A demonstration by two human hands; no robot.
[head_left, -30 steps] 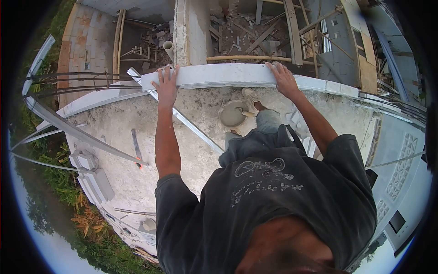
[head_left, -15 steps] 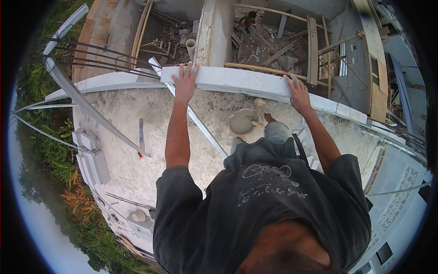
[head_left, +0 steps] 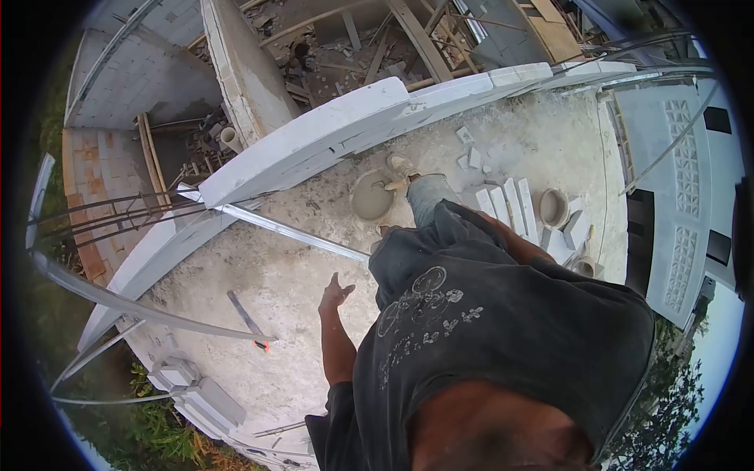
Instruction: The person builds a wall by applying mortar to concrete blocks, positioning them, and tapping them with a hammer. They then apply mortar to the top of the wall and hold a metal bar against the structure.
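Observation:
My left hand hangs over the concrete floor with thumb and fingers apart, holding nothing. My right arm reaches down beside my body, and the hand itself is hidden behind the shirt. Ahead of me a long white block lies on top of the low block wall; neither visible hand nor arm touches it. By my shoe stands a round tub of wet grey mortar, with a tool's handle at its rim. A bright metal channel leans from the wall toward my legs.
Pale blocks and a round bucket stand at my right. A handsaw-like tool lies at left, near a long curved metal bar and stacked blocks. Rebar juts from the wall. Beyond is a drop into rooms with timber.
Both hands have left the top of the white block. My left hand has come back toward my body, my right has gone down out of sight, and the view has turned.

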